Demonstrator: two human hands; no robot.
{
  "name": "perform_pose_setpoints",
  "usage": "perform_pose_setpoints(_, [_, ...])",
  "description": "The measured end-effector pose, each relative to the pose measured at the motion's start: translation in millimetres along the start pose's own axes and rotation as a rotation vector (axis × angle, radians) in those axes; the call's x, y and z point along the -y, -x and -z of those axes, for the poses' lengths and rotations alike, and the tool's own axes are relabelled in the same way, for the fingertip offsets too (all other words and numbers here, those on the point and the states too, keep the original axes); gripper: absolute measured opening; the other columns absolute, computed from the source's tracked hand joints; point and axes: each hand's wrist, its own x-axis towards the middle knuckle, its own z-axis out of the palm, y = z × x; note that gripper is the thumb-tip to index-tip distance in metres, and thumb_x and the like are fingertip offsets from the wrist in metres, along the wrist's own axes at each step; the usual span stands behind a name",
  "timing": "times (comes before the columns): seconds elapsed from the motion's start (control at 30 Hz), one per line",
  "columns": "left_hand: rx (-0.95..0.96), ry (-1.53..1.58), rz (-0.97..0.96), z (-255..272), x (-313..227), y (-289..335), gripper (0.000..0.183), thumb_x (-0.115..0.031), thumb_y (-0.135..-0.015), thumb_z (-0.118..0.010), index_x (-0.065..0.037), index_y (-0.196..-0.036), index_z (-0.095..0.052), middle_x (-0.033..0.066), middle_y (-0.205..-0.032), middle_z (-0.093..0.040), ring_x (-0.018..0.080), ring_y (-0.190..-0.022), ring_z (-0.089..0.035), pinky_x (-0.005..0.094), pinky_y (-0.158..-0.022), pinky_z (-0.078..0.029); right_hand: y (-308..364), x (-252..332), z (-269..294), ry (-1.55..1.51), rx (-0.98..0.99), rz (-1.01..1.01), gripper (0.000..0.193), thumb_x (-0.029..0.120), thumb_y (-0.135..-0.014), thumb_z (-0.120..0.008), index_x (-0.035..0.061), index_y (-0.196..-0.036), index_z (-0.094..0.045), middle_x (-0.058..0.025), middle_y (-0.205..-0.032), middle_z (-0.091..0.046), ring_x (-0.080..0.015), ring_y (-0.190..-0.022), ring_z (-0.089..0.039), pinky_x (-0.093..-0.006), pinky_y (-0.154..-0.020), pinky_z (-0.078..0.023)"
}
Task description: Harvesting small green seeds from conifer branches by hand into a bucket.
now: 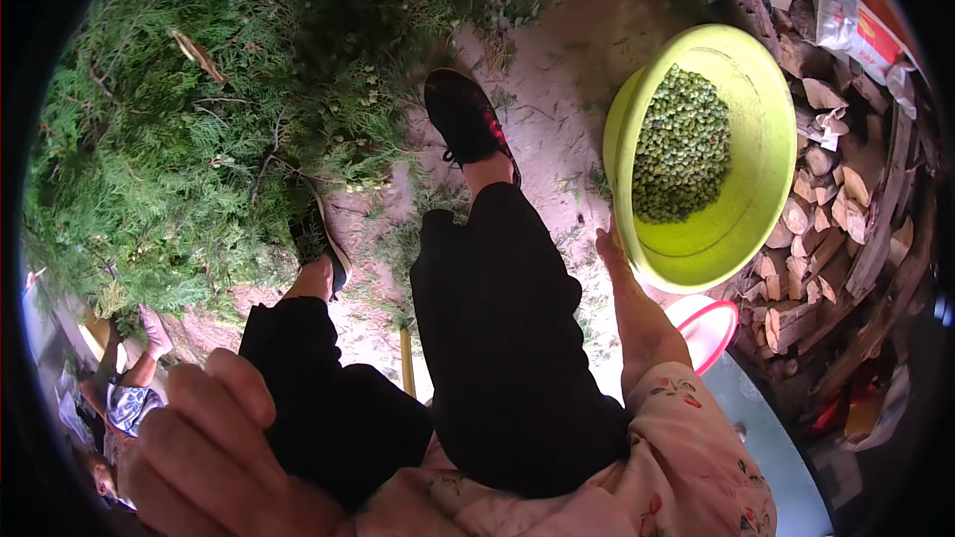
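Note:
A yellow-green plastic basin (766,154) is tilted at the right, with a heap of small green berries or seed cones (681,144) inside. My right hand (615,251) is at its near left rim, the thumb showing on the outside while the other fingers are hidden by the basin; it appears to grip the basin. Close to the camera at the lower left is my left hand (209,428), its fingers curled in. Whatever those fingers may hold is out of sight. Green conifer branches (139,169) cover the ground beyond my left foot.
Split firewood (806,239) is stacked along the right side. A white basin with a red rim (704,328) and a pale blue surface (771,438) are beside my right arm. Another person (134,403) is at the far lower left. A yellowish stick (407,363) shows between my legs.

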Motion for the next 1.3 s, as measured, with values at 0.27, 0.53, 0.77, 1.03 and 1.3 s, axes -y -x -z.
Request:
perform_pose_setpoints(0.27, [-0.041, 0.056, 0.099, 5, 16, -13, 0.024, -0.029, -0.078, -0.06, -0.014, -0.067, -0.045, -0.0017, -0.069, -0.046, 0.0122, -0.063, -0.042, 0.0326, -0.062, -0.032, -10, 10, -31, -0.522, -0.428, 0.054, 0.014, 0.001, -0.068, -0.059, 0.0043, -0.081, -0.06, -0.0089, -0.069, -0.058, -0.0258, -0.065, -0.055, -0.0357, -0.064, -0.044])
perform_pose_setpoints(0.53, [-0.107, 0.154, 0.121, 3, 29, -23, 0.03, -0.029, -0.074, -0.065, -0.012, -0.066, -0.042, 0.0033, -0.066, -0.046, 0.0166, -0.061, -0.042, 0.034, -0.062, -0.033, 7, 55, -24, -0.402, -0.477, 0.176, 0.012, 0.004, -0.07, -0.056, 0.0075, -0.081, -0.057, -0.0158, -0.079, -0.053, -0.0308, -0.082, -0.053, -0.0409, -0.064, -0.042])
perform_pose_setpoints(0.77, [-0.182, 0.076, 0.108, 13, 37, -24, 0.029, -0.03, -0.077, -0.066, -0.004, -0.076, -0.052, 0.009, -0.066, -0.054, 0.0175, -0.059, -0.051, 0.0325, -0.062, -0.041, 0, 40, -38, -0.208, -0.629, 0.426, 0.018, -0.001, -0.066, -0.059, 0.0066, -0.083, -0.059, -0.0133, -0.076, -0.059, -0.0281, -0.071, -0.058, -0.0391, -0.062, -0.046])
perform_pose_setpoints(1.03, [-0.473, 0.408, 0.232, 31, 23, -39, 0.033, -0.015, -0.079, -0.063, 0.002, -0.105, -0.05, 0.008, -0.08, -0.054, 0.014, -0.067, -0.049, 0.0257, -0.068, -0.041, 127, 131, 138, -0.455, -0.901, 0.953, 0.015, -0.007, -0.07, -0.059, 0.0015, -0.081, -0.057, -0.0092, -0.08, -0.055, -0.0223, -0.079, -0.054, -0.0295, -0.069, -0.044])
perform_pose_setpoints(1.3, [-0.488, 0.469, 0.25, 49, 24, -31, 0.032, -0.016, -0.077, -0.065, 0.001, -0.101, -0.051, 0.0074, -0.078, -0.055, 0.0143, -0.065, -0.049, 0.0286, -0.067, -0.044, 105, 196, 175, -0.272, -0.89, 0.997, 0.022, -0.003, -0.073, -0.051, 0.0035, -0.093, -0.059, -0.0149, -0.104, -0.056, -0.0312, -0.098, -0.052, -0.0354, -0.087, -0.041])
